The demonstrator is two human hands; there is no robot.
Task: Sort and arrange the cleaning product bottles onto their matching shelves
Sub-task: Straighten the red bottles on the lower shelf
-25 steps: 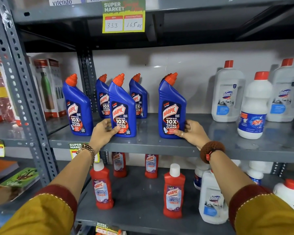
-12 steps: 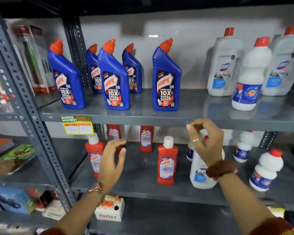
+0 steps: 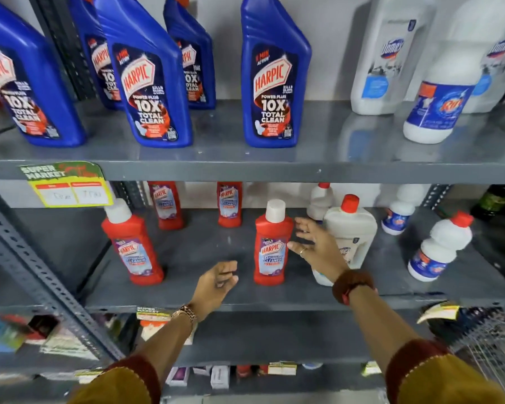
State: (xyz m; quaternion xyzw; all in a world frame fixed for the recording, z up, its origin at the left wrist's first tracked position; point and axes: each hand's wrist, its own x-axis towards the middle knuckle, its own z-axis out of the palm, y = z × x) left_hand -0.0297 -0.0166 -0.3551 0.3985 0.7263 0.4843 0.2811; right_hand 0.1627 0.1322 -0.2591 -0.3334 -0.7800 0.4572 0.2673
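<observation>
Both hands are reaching into the lower shelf (image 3: 274, 298) and neither one has hold of anything. The right hand (image 3: 315, 246) is spread wide, fingers apart, just to the right of a red Harpic bottle (image 3: 270, 252) with a white cap, fingertips close to it or maybe grazing its side, hard to call. Right behind that hand sits a white Domex bottle (image 3: 353, 234). The left hand (image 3: 216, 282) is loosely curled, empty, low and just left of the same red bottle. Further left of it stands another red Harpic bottle (image 3: 133, 249). Up above both hands, blue Harpic bottles (image 3: 274, 74) line the upper shelf (image 3: 245, 170).
</observation>
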